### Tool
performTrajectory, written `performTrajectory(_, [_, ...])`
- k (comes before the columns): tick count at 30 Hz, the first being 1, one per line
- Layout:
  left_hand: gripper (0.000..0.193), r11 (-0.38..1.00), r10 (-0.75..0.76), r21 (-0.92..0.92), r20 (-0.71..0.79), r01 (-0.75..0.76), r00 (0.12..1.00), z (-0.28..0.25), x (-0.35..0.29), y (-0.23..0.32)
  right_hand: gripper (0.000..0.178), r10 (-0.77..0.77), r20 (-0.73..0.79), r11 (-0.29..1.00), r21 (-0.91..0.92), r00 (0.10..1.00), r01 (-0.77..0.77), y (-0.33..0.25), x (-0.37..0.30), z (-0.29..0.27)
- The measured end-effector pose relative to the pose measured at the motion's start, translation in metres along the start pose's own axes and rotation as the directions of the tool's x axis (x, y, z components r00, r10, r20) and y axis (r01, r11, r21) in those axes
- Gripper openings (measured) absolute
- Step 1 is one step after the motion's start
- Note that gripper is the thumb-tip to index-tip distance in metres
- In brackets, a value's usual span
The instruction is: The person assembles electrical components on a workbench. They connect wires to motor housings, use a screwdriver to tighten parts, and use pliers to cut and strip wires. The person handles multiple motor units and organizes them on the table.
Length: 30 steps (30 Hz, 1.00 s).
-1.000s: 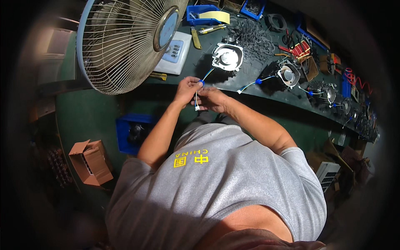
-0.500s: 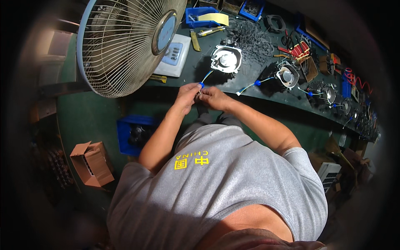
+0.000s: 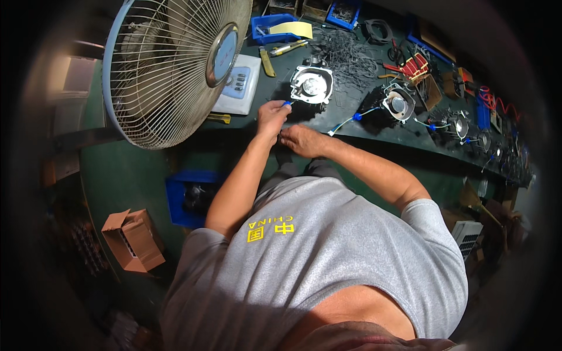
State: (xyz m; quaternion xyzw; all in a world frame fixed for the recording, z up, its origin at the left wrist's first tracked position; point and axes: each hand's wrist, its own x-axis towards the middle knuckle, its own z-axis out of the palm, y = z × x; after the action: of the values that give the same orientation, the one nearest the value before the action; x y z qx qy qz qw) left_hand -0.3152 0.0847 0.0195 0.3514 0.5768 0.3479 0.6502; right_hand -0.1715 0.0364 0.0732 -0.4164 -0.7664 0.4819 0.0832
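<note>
At the table's near edge my left hand (image 3: 271, 120) is closed, with a small blue piece (image 3: 287, 104) showing at its fingertips. In the earlier frame that piece sits on the wire of the nearest unit. This unit (image 3: 311, 85), a dark housing with a shiny silver round bowl, lies just beyond the hand. My right hand (image 3: 304, 141) is just to the right and nearer me, its fingers curled together; what they hold, if anything, is hidden. A similar unit (image 3: 398, 104) on the right trails a wire with a blue piece (image 3: 357, 117) and a white connector (image 3: 331, 133).
A large fan (image 3: 222, 55) stands at the left of the table. Beyond the units lie a pile of black ties (image 3: 345, 58), a utility knife (image 3: 289, 47) and a blue bin (image 3: 275, 29). More units run along the right. On the floor are a blue crate (image 3: 175, 202) and a cardboard box (image 3: 133, 240).
My left hand has moved up toward the nearest unit with the blue piece. The hands, close together before, are now farther apart. The wire between hand and unit no longer shows clearly.
</note>
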Motion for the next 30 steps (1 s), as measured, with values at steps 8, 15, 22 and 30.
performTrajectory(8, [0.034, 0.938, 0.237, 0.254, 0.022, -0.234, 0.971, 0.020, 0.021, -0.009, 0.023, -0.078, -0.072, 0.997, -0.002, 0.994, 0.078, 0.007, -0.010, 0.008])
performTrajectory(15, [0.036, 0.996, 0.061, 0.065, -0.040, -0.058, 0.997, 0.013, 0.004, -0.013, 0.046, 0.231, -0.352, 0.966, 0.194, 0.907, -0.170, -0.004, -0.014, -0.118])
performTrajectory(22, [0.031, 0.983, -0.040, -0.182, -0.064, 0.027, 0.997, 0.021, -0.009, -0.011, 0.053, -0.075, -0.711, 0.997, -0.074, 0.699, 0.032, 0.124, 0.060, -0.136])
performTrajectory(30, [0.017, 0.969, 0.106, -0.200, -0.191, -0.145, 0.976, 0.036, -0.005, -0.030, 0.037, -0.035, -0.705, 0.996, 0.037, 0.709, 0.086, 0.122, 0.063, -0.128])
